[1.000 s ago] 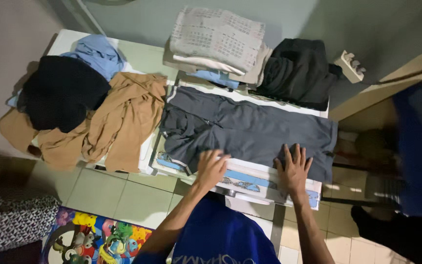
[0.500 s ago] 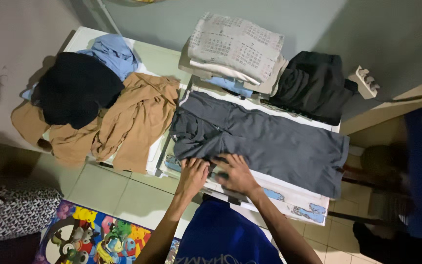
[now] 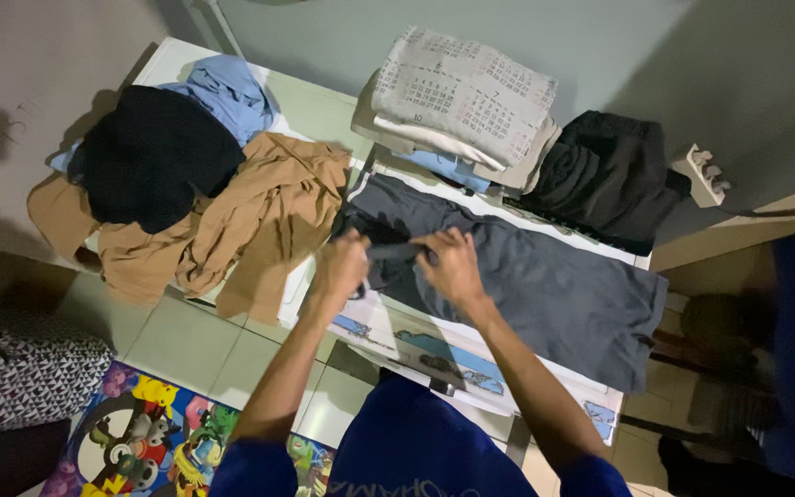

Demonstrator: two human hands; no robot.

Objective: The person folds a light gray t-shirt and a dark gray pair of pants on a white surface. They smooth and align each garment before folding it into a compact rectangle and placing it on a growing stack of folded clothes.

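A dark grey garment (image 3: 526, 276) is spread flat along a white board (image 3: 471, 364) with a printed edge, which serves as the bench and lies over a pale tiled floor (image 3: 186, 340). The cloth is laid out lengthwise, apparently so that it can be worked smooth; its right part lies flat and even, while its left end is gathered up. That left end is held by both hands: the left hand (image 3: 340, 265) is closed around a bunched fold of the grey cloth, and the right hand (image 3: 451, 265) is closed on the same fold just beside it, fingers curled tight rather than spread. Between the two hands a short dark roll of fabric is stretched, which suggests, as a judgement, that the end is being turned over on itself. The motion blurs the fingers slightly, so the exact grip cannot be told.

The garment is seen as plain, matte, soft-looking fabric, without visible pattern, reaching almost to the board's right end.

To the left, a tan garment (image 3: 259, 221) is heaped loosely, with a black garment (image 3: 154, 156) and a light blue garment (image 3: 227, 92) on and behind it, all unfolded. Behind the board, a folded stack topped by a grey printed cloth (image 3: 462, 92) is set, and a dark folded pile (image 3: 604, 175) lies next to it. A colourful play mat (image 3: 140, 442) is seen on the floor at lower left
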